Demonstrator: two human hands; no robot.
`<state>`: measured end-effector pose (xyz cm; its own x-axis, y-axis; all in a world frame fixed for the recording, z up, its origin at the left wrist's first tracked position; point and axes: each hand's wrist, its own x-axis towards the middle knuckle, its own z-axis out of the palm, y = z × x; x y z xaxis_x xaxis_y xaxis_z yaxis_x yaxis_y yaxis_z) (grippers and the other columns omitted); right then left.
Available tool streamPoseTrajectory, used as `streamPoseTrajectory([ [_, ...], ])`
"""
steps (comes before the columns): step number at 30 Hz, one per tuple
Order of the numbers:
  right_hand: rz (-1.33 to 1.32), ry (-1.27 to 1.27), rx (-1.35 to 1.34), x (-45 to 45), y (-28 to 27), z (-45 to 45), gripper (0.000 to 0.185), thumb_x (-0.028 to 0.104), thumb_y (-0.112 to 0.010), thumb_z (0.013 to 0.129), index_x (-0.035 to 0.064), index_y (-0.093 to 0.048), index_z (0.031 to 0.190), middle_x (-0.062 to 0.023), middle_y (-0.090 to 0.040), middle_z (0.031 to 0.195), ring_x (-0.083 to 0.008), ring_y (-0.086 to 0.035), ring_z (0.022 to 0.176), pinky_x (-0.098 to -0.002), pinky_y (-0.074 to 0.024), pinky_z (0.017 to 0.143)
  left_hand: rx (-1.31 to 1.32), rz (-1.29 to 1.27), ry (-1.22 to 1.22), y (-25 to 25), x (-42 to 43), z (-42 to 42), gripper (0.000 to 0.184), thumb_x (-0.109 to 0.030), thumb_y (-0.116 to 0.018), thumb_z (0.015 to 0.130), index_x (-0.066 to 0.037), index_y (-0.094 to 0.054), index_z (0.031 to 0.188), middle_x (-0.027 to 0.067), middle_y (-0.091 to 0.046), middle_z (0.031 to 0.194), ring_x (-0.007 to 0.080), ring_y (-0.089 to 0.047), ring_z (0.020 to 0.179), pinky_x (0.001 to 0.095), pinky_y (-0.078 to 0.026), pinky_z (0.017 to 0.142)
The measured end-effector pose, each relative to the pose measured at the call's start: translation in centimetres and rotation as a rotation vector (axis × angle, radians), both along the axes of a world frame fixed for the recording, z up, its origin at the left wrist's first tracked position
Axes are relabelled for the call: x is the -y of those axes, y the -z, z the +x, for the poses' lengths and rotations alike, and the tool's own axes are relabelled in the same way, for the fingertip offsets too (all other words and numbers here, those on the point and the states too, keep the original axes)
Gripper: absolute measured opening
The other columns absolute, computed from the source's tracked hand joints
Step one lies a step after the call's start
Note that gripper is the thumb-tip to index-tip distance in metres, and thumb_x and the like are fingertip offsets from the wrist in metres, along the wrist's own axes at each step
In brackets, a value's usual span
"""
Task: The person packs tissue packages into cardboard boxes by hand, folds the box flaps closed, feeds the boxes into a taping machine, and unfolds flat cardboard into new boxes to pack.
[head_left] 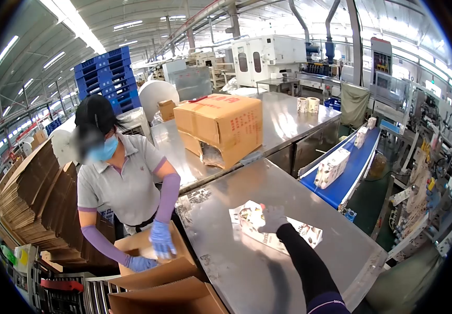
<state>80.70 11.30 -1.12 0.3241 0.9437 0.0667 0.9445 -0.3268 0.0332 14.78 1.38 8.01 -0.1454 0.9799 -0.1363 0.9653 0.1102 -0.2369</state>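
My right hand [273, 219], in a pale glove with a black sleeve behind it, is on a white printed pack [302, 233] on the metal table. Its fingers look bent against the pack, though glare and the hand hide part of the grip. The pack has brown and dark patterning and lies at a slant, its left end [247, 213] showing beyond the fingers. My left hand is out of view.
Across the table, a co-worker in purple sleeves and blue gloves [162, 239] handles an open carton [184, 261]. A taped carton [221, 125] stands behind, beside a metal counter with two rolls [308, 104]. Printed packs [333, 167] lie on a blue conveyor [359, 159] at right.
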Motion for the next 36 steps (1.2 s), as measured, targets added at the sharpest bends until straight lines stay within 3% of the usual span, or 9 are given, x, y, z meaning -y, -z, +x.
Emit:
streamPoseTrajectory([
  [2, -0.001, 0.126, -0.107, 4.4, -0.2, -0.1, 0.115, 0.062, -0.072, 0.063, 0.0042, -0.029, 0.151, -0.0221, -0.049, 0.135, -0.0376, -0.044, 0.129, -0.0551, -0.0277, 0.107, -0.226, 0.070, 0.130, -2.1, 0.5, 2.3, 0.092, -0.041, -0.073, 0.080, 0.007, -0.030, 0.146, 0.0306, -0.047, 0.137, 0.0386, -0.050, 0.126, 0.0465, -0.041, 0.105],
  [8, -0.039, 0.166, -0.262, 12.7, -1.0, -0.6, 0.096, 0.048, -0.081, 0.057, 0.0012, -0.047, 0.133, -0.0198, -0.057, 0.124, -0.0351, -0.057, 0.113, -0.0417, -0.0488, 0.095, 0.663, 0.323, 0.998, -5.1, -1.3, 13.5, 0.069, -0.015, -0.075, 0.074, 0.002, -0.046, 0.135, 0.0237, -0.050, 0.135, 0.0405, -0.045, 0.127, 0.0477, -0.035, 0.109],
  [14, 0.029, -0.393, -0.368, 14.9, -2.0, -5.2, 0.080, 0.038, -0.086, 0.052, 0.0050, -0.057, 0.120, -0.0174, -0.064, 0.111, -0.0353, -0.061, 0.103, -0.0427, -0.0493, 0.090, 0.526, 0.152, 1.558, 1.7, -3.3, 31.0, 0.099, -0.047, -0.077, 0.072, 0.006, -0.034, 0.143, 0.0280, -0.041, 0.143, 0.0426, -0.035, 0.135, 0.0529, -0.032, 0.107],
  [20, -0.198, -0.784, -0.484, 13.5, -1.3, -2.6, 0.052, 0.040, -0.075, 0.074, 0.0053, -0.064, 0.112, -0.0175, -0.063, 0.116, -0.0310, -0.061, 0.105, -0.0418, -0.0469, 0.091, 0.360, -0.290, 1.420, 3.2, -3.0, 39.1, 0.101, -0.054, -0.071, 0.075, 0.001, -0.030, 0.149, 0.0164, -0.053, 0.123, 0.0264, -0.052, 0.115, 0.0358, -0.041, 0.096],
  [23, -0.103, 0.046, -0.014, 11.7, -9.7, 1.3, 0.044, 0.025, -0.056, 0.088, 0.0117, -0.058, 0.130, -0.0104, -0.059, 0.132, -0.0257, -0.053, 0.121, -0.0403, -0.0421, 0.101, 0.349, -0.215, 1.474, 5.0, -3.1, 39.7, 0.101, -0.056, -0.071, 0.073, -0.001, -0.032, 0.149, 0.0111, -0.055, 0.114, 0.0237, -0.054, 0.108, 0.0348, -0.043, 0.090],
  [24, 0.011, -0.039, 0.594, 9.8, -3.7, 7.8, 0.052, 0.022, -0.051, 0.091, 0.0144, -0.046, 0.142, -0.0083, -0.047, 0.147, -0.0258, -0.040, 0.138, -0.0469, -0.0337, 0.110, 0.346, -0.204, 1.484, 5.2, -3.0, 40.0, 0.099, -0.053, -0.071, 0.072, -0.001, -0.034, 0.147, 0.0110, -0.055, 0.114, 0.0241, -0.054, 0.107, 0.0348, -0.044, 0.089],
  [26, -0.126, -0.001, 0.537, 6.3, -5.0, 10.8, 0.062, 0.026, -0.041, 0.096, 0.0196, -0.022, 0.156, -0.0053, -0.024, 0.162, -0.0255, -0.021, 0.150, -0.0531, -0.0224, 0.115, 0.324, -0.167, 1.511, 4.6, -3.0, 40.1, 0.093, -0.047, -0.072, 0.072, 0.000, -0.039, 0.145, 0.0108, -0.057, 0.113, 0.0250, -0.055, 0.106, 0.0348, -0.044, 0.088],
  [29, -0.207, -0.058, 0.313, -0.6, 4.4, 15.0, 0.069, 0.030, -0.050, 0.092, 0.0185, -0.024, 0.155, -0.0076, -0.027, 0.160, -0.0277, -0.021, 0.149, -0.0574, -0.0196, 0.115, 0.380, -0.189, 1.509, 4.3, -3.3, 40.2, 0.093, -0.042, -0.073, 0.069, 0.000, -0.038, 0.144, 0.0108, -0.055, 0.113, 0.0250, -0.054, 0.106, 0.0341, -0.043, 0.088],
  [36, -0.043, -0.007, 0.012, -5.5, -0.1, -0.3, 0.101, 0.074, -0.071, 0.056, 0.0059, -0.056, 0.129, -0.0127, -0.056, 0.128, -0.0301, -0.048, 0.124, -0.0408, -0.0377, 0.101, 0.228, -0.128, 1.441, 7.5, -2.5, 41.7, 0.082, -0.026, -0.064, 0.072, -0.002, -0.037, 0.146, 0.0114, -0.054, 0.111, 0.0257, -0.054, 0.101, 0.0347, -0.043, 0.079],
])
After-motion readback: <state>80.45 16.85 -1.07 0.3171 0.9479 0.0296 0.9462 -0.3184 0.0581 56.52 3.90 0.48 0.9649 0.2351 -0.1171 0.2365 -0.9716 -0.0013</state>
